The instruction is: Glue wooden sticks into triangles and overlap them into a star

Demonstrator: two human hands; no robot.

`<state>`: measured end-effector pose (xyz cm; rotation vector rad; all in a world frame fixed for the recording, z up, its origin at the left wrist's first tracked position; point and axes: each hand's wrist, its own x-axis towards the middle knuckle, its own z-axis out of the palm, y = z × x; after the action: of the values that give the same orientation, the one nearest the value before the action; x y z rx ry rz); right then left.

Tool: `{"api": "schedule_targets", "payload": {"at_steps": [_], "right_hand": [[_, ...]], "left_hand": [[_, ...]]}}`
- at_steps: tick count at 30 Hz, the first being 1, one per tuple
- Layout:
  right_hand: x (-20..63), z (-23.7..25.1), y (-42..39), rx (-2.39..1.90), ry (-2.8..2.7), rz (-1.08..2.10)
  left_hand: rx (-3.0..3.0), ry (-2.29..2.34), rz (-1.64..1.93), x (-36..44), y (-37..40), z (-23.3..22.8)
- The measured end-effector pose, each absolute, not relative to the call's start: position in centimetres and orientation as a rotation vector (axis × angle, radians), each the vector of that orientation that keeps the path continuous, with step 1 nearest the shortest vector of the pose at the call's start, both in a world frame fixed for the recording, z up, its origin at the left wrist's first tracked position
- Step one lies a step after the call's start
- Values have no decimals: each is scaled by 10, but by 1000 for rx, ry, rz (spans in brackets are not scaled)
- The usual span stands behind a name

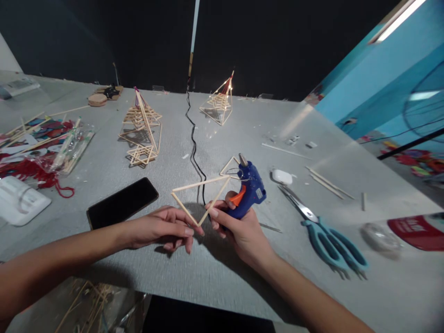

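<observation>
1. Nearest me, over the grey table (173,275), I had the left hand (168,227) at the bottom corner of a wooden triangle (200,183), fingers loosely curled; I could not tell whether the fingertips pinched the sticks or only propped them.
2. The right hand (239,226) was wrapped round the handle of a blue glue gun (250,185), with its thumb and fingertips seemingly pinching the triangle's right-hand stick near that corner.
3. The triangle was tilted in the air, between the hands and clear of the tabletop. I judged it very light, stiff along each stick, not slippery, but fragile at the joints; mid-stick looked the safest hold.
4. The gun I took for heavier, hard plastic, best held by its handle and away from the possibly hot metal nozzle. The print on its pale label was too small to read.
5. To the right lay teal-handled scissors (314,223) and a red packet (425,238) whose white lettering I could not make out; to the left, a dark phone (123,203).
6. Behind the gun I saw a smaller triangle (227,165).
7. Farthest stood two stick frames, one plain (147,121), one lit (222,99); I found no legible writing there.
</observation>
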<state>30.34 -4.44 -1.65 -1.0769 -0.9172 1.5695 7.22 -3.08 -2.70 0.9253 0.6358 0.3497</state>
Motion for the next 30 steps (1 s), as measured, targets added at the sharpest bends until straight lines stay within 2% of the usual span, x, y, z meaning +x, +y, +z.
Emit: {"api": "schedule_targets", "payload": {"at_steps": [13,30], "right_hand": [[305,-24,-46,-1063,-1000,1535],[305,-23,-47,-1046,-973,1670]], "left_hand": [[913,669,375,78,-31,-24],[1004,730,444,80,-35,-24]]}}
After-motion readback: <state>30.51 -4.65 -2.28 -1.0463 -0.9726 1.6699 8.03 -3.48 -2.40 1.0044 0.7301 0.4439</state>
